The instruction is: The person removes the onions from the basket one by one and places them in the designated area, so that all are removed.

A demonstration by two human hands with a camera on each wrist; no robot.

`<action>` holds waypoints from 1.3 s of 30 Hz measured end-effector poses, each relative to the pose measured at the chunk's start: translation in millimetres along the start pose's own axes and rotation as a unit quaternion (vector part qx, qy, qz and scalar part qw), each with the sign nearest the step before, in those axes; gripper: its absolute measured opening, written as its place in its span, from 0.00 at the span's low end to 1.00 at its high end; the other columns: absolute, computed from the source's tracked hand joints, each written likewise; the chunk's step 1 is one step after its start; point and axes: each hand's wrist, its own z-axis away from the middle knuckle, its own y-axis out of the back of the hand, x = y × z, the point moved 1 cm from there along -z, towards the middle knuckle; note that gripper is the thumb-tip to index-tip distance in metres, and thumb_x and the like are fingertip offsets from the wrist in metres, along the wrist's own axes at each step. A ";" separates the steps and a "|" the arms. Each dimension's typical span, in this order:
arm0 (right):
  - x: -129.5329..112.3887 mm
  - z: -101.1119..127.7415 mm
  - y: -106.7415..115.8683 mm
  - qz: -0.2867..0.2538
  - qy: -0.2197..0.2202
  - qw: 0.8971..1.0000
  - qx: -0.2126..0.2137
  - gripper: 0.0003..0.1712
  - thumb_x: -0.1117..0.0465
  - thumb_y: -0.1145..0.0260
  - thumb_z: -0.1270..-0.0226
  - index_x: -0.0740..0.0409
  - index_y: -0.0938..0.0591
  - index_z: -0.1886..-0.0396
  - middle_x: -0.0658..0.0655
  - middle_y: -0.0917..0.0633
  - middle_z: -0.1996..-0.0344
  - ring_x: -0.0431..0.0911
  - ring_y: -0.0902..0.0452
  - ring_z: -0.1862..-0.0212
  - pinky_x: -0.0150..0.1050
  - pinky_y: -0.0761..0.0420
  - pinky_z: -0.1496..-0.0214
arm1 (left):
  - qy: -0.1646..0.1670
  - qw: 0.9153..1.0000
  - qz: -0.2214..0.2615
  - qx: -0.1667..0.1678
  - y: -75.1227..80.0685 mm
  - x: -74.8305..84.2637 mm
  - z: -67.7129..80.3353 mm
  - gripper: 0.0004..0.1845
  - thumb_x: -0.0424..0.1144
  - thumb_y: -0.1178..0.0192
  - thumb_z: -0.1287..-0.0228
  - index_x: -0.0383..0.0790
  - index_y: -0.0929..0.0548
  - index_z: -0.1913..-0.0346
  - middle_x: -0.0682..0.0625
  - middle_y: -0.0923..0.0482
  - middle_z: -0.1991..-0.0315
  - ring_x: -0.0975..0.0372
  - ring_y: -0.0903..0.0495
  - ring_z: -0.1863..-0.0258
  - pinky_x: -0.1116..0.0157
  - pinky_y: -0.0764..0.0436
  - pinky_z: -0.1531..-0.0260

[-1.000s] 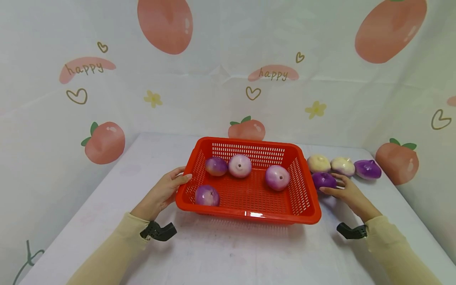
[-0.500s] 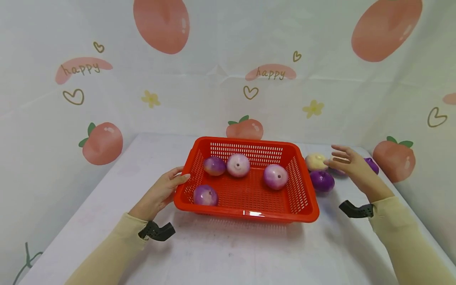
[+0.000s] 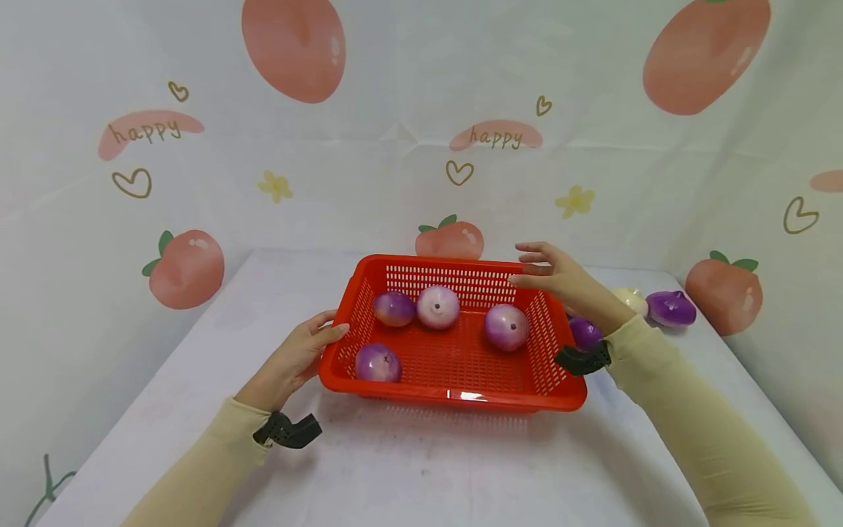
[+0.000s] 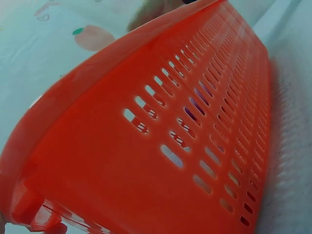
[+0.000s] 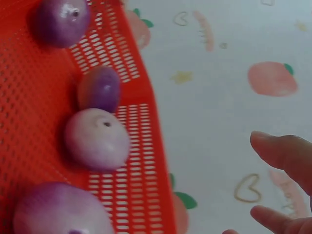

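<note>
A red plastic basket (image 3: 454,402) with slotted walls sits in the middle of the table. Inside it lie several purple-and-white onions, among them a pale onion (image 3: 437,307) at the back and a purple onion (image 3: 378,363) at the front left. My left hand (image 3: 298,357) grips the basket's left rim, thumb on top and the fingers partly hidden behind the wall. Above the back right corner, my right hand (image 3: 560,277) holds nothing, its fingers spread. Its thumb and fingertips (image 5: 285,153) also show in the right wrist view.
Right of the basket lie a dark purple onion (image 3: 584,333), partly hidden by the right arm, a cream onion (image 3: 631,301) and another purple onion (image 3: 672,309). A printed white cloth (image 3: 369,183) hangs behind the table.
My right hand has left the dark purple onion beside the basket, risen, and moved left to over the basket's back right corner. The left hand keeps its grip on the rim.
</note>
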 end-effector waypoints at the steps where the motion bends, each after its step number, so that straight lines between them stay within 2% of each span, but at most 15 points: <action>1: 1.9 -5.0 -4.7 0.009 -0.004 1.000 -0.006 0.40 0.58 0.36 0.33 0.61 0.44 0.26 0.70 0.39 0.30 0.66 0.41 0.30 0.61 0.37 0.30 | 0.000 1.000 -0.001 0.000 0.1 0.2 0.2 0.31 0.43 0.48 0.27 0.39 0.44 0.27 0.35 0.35 0.34 0.62 0.20 0.52 0.60 0.17 0.51; 6: 14.9 -25.1 -22.4 0.076 -0.054 0.995 -0.033 0.42 0.54 0.32 0.37 0.61 0.41 0.28 0.71 0.36 0.32 0.65 0.39 0.32 0.60 0.34 0.31 | 0.006 1.000 0.007 -0.001 -0.2 0.5 -0.2 0.31 0.43 0.48 0.27 0.40 0.44 0.27 0.35 0.35 0.34 0.61 0.20 0.51 0.60 0.17 0.51; 9: 21.9 -32.4 -30.2 0.117 -0.076 0.989 -0.055 0.44 0.52 0.30 0.39 0.62 0.40 0.29 0.71 0.35 0.33 0.64 0.38 0.32 0.58 0.32 0.32 | 0.003 1.000 0.015 -0.007 -0.4 0.4 -0.4 0.32 0.43 0.47 0.27 0.39 0.44 0.27 0.36 0.33 0.35 0.61 0.20 0.52 0.60 0.17 0.51; 14: 32.2 -36.8 -39.3 0.174 -0.103 0.976 -0.081 0.44 0.51 0.28 0.42 0.64 0.37 0.32 0.71 0.30 0.38 0.61 0.31 0.39 0.53 0.23 0.39 | -0.003 1.000 0.018 -0.011 -0.3 -0.1 -0.9 0.31 0.43 0.47 0.28 0.38 0.43 0.27 0.39 0.30 0.38 0.62 0.20 0.53 0.60 0.17 0.51; 21: 40.2 -37.7 -46.1 0.196 -0.122 0.965 -0.128 0.43 0.53 0.25 0.46 0.62 0.34 0.34 0.68 0.28 0.41 0.59 0.29 0.41 0.53 0.23 0.39 | -0.002 1.000 0.015 -0.005 -0.7 -0.8 -1.9 0.32 0.44 0.46 0.28 0.39 0.42 0.27 0.40 0.29 0.39 0.63 0.19 0.55 0.59 0.16 0.52; 26: 39.6 -36.3 -51.0 0.215 -0.124 0.958 -0.145 0.41 0.56 0.24 0.47 0.62 0.33 0.36 0.66 0.27 0.43 0.57 0.29 0.42 0.51 0.23 0.40 | -0.005 1.000 0.014 -0.005 0.6 -1.2 -1.6 0.31 0.43 0.46 0.28 0.38 0.42 0.28 0.42 0.27 0.41 0.64 0.20 0.55 0.60 0.16 0.52; 35: 37.4 -36.3 -52.5 0.225 -0.125 0.955 -0.147 0.40 0.57 0.24 0.48 0.60 0.32 0.36 0.64 0.25 0.45 0.55 0.26 0.45 0.50 0.21 0.42 | 0.001 1.000 0.008 0.000 0.3 -1.9 -1.6 0.31 0.45 0.46 0.28 0.39 0.42 0.28 0.37 0.32 0.36 0.63 0.20 0.54 0.59 0.17 0.51; 39: 29.9 -35.6 -49.1 0.214 -0.107 0.962 -0.133 0.42 0.55 0.23 0.49 0.57 0.31 0.35 0.65 0.25 0.44 0.55 0.26 0.45 0.49 0.19 0.44 | 0.000 1.000 0.009 -0.003 0.1 -0.6 -1.4 0.32 0.44 0.45 0.29 0.39 0.42 0.28 0.37 0.32 0.36 0.63 0.19 0.54 0.60 0.17 0.51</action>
